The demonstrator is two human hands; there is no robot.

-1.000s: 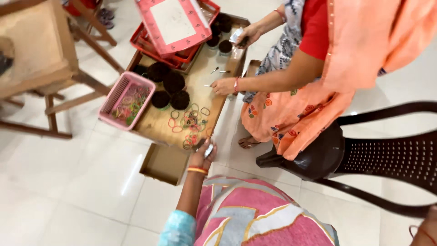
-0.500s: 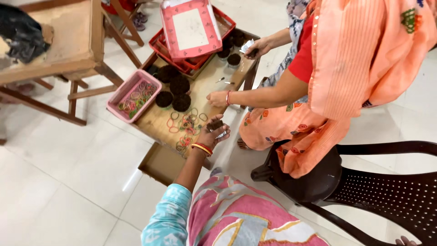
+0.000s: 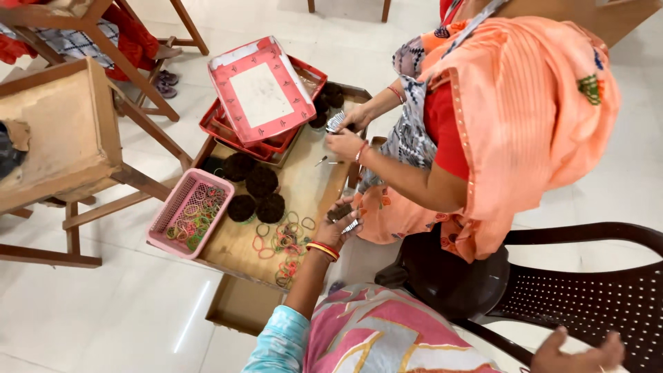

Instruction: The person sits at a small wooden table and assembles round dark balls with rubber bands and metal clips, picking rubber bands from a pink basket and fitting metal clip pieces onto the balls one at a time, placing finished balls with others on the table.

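Note:
My left hand (image 3: pixel 337 226) reaches out over the near right edge of a wooden table (image 3: pixel 238 254), with red and yellow bangles on the wrist. Its fingers are closed on a small dark and silver clip-like piece (image 3: pixel 343 215). Just left of it lie loose coloured elastic bands (image 3: pixel 286 242). My right hand (image 3: pixel 579 354) hangs at the bottom right over a dark plastic chair (image 3: pixel 587 304), fingers apart and holding nothing. Another person in an orange scarf (image 3: pixel 525 117) leans over the table's far right side, holding a silvery object (image 3: pixel 335 121).
A pink basket (image 3: pixel 167 224) of coloured bands sits at the table's left edge, beside several black round bundles (image 3: pixel 261 183). Red trays with a pink-rimmed lid (image 3: pixel 259 93) stand at the far end. A wooden stand (image 3: pixel 59 138) is on the left, and a flat cardboard box (image 3: pixel 238 311) lies on the floor.
My left hand has drawn back from the loose bands toward the table's right edge with the small piece in its fingers. The view has shifted, and my right hand has come into view.

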